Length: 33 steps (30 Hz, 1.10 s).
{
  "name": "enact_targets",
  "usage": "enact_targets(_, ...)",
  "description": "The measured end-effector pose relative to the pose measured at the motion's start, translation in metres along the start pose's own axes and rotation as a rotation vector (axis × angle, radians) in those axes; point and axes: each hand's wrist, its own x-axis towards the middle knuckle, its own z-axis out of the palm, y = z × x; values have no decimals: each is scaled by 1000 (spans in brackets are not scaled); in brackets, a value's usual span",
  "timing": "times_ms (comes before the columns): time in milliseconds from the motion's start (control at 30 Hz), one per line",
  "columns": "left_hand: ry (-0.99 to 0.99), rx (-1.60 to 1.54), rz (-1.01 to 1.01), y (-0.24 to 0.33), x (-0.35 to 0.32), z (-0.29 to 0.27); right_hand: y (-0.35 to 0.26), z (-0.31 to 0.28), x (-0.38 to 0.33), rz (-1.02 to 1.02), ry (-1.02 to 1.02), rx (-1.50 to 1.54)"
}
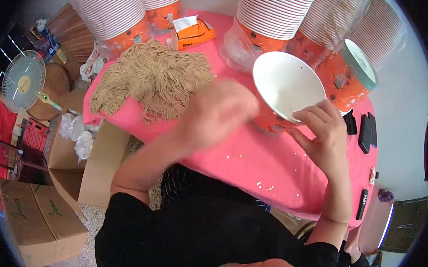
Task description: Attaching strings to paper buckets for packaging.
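A large paper bucket (286, 84), white inside and orange with a printed pattern outside, tilts toward me on the pink-covered table. My right hand (318, 131) grips its near right rim, thumb outside. A small dark hole shows near the far rim. My left hand (220, 112) is in the air just left of the bucket, smeared by motion; its fingers and anything in them cannot be made out. Beyond that hand lies a big heap of tan cords (154, 77). Small white dots (264, 186) are scattered over the near part of the tablecloth (251, 164).
Tall stacks of nested paper buckets (276, 16) line the far side. One upside-down bucket (347, 75) stands at the right. A tissue pack (192, 33) lies behind the cords; phones (366, 133) rest at the right edge. An open cardboard box (103, 166) stands left of the table.
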Motion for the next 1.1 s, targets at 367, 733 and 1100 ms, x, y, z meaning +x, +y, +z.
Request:
enact_targets(367,39,34,-219,12,-15,56,14,12,24,342,-256,465)
enact_targets(733,4,97,-229,18,-6,56,18,5,41,289,-489,534)
enact_targets(1100,71,107,-252,17,-6,62,38,26,54,116,-684,783)
